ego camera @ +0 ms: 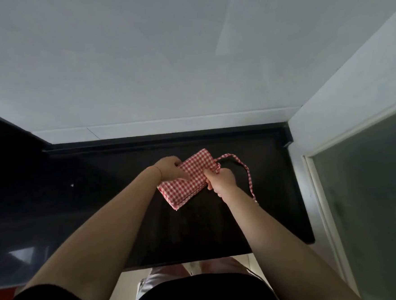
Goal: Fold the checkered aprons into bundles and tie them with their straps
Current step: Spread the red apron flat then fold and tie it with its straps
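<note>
The apron (189,178) is red-and-white checked (its strap (245,167) too), lying on a glossy black bench (102,203); the wall (162,58) at twelve o'clock is pale grey

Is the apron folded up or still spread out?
Folded. The apron is a compact layered rectangle on the counter, held by the left hand and right hand; its strap trails loose, untied.
</note>
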The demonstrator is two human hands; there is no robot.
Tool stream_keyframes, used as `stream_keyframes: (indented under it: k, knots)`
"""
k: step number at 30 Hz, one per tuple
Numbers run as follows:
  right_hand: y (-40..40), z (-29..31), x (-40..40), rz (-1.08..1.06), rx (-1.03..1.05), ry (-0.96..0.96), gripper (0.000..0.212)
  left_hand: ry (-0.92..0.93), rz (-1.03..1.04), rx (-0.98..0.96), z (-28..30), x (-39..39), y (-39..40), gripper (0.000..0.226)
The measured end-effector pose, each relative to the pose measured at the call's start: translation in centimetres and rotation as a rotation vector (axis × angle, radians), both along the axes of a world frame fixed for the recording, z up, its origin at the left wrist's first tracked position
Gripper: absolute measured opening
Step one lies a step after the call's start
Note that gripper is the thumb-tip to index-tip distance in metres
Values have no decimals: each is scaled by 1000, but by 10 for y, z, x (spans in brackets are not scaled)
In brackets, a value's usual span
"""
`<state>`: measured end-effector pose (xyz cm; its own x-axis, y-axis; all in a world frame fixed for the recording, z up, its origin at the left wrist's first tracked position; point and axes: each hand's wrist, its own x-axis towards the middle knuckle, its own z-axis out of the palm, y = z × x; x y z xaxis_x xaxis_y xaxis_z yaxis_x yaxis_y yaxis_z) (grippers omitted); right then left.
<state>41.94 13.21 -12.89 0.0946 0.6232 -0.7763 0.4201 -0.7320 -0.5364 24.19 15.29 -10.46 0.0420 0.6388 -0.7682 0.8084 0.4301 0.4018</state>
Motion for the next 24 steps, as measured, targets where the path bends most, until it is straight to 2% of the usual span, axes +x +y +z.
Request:
stream_keyframes:
  k: [4,7,10,13,17,24]
  knots:
    - [-1,2,1,31,104,7,28,-120,210,-169,-10,0,-6,68]
    - [2,14,0,-3,238,36,33,-362,443,-274,-13,1,-10,65]
    - [5,40,-1,25,297,173,27,-539,710,-187,-11,5,-10,65]
    - [6,68,12,117,257,336,28,-645,886,-127,3,6,-5,58]
    - [10,84,35,280,203,376,26,-809,975,-184,24,-1,-10,54]
    - [7,99,43,227,236,348,13,-1149,995,-185,52,4,-22,57]
